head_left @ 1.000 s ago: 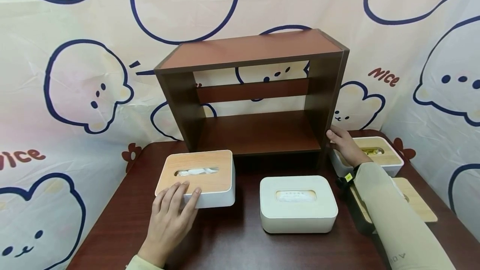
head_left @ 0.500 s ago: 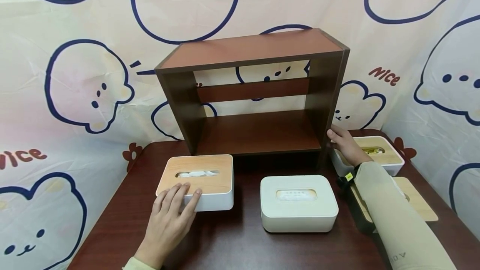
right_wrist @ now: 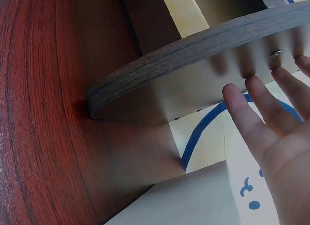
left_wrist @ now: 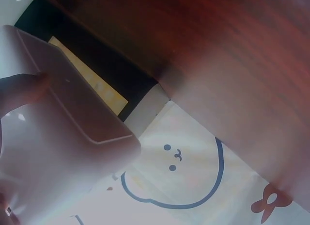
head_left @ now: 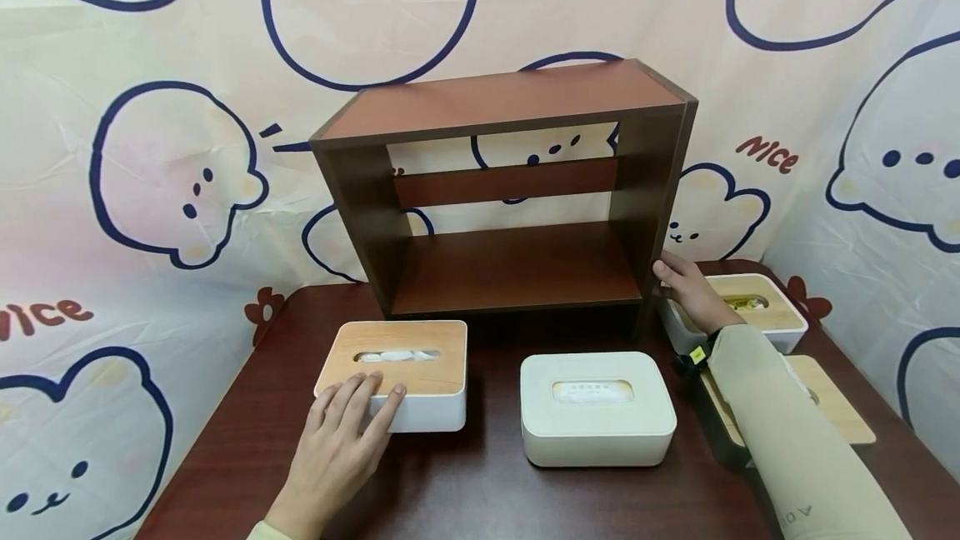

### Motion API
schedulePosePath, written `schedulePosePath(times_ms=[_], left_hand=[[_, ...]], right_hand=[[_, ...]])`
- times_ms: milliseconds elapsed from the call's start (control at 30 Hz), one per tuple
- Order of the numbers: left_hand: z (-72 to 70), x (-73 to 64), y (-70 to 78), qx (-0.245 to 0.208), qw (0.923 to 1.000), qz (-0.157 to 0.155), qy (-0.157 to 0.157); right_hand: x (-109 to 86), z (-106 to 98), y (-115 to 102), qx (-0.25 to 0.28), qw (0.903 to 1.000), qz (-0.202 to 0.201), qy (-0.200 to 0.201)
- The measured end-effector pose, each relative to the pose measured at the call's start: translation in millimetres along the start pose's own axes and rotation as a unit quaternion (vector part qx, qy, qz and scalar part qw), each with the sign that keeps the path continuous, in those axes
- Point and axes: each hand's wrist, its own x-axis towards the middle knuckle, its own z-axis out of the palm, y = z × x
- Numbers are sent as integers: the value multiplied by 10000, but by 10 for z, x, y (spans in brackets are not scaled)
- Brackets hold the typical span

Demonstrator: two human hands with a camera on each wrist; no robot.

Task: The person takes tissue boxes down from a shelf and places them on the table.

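Observation:
My left hand (head_left: 336, 440) holds a white tissue box (head_left: 429, 413) by its near left part, below the left front of the shelf. Its wood-toned lid (head_left: 442, 340) has a slot showing white tissue, and fingers lie over the lid's edge. In the left wrist view a digit (left_wrist: 24, 89) presses on the box's pale underside. At the right, my right hand (head_left: 688, 294) rests against the outer side of a brown wooden shelf (head_left: 517, 265). Seen from the right wrist, its straight fingers (right_wrist: 259, 96) touch that side panel with their tips.
An all-white tissue box (head_left: 597, 423) sits right of centre on the dark red-brown table (head_left: 480, 494). At the far right are a white box with a wooden lid (head_left: 765, 298) and another wood-lidded box (head_left: 832, 398), partly behind the right sleeve. A printed cloth (head_left: 187, 307) hangs behind.
My left hand's tissue box has moved down in the head view, toward the table and away from the shelf's lower edge. My right hand and the shelf have stayed put.

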Motion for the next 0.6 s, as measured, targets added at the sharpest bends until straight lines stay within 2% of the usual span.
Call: schedulePosePath(times_ms=[133,400,600], left_hand=[[-14,-11,18,-82,9999,8,-119],[-3,-28,33,-52,9999,56,-137],[-6,-69,41,-88,9993,22,-367]], right_hand=[[10,-2,10,14,10000,5,35],[13,-9,44,60,10000,65,41],[17,-6,50,102,9999,34,46]])
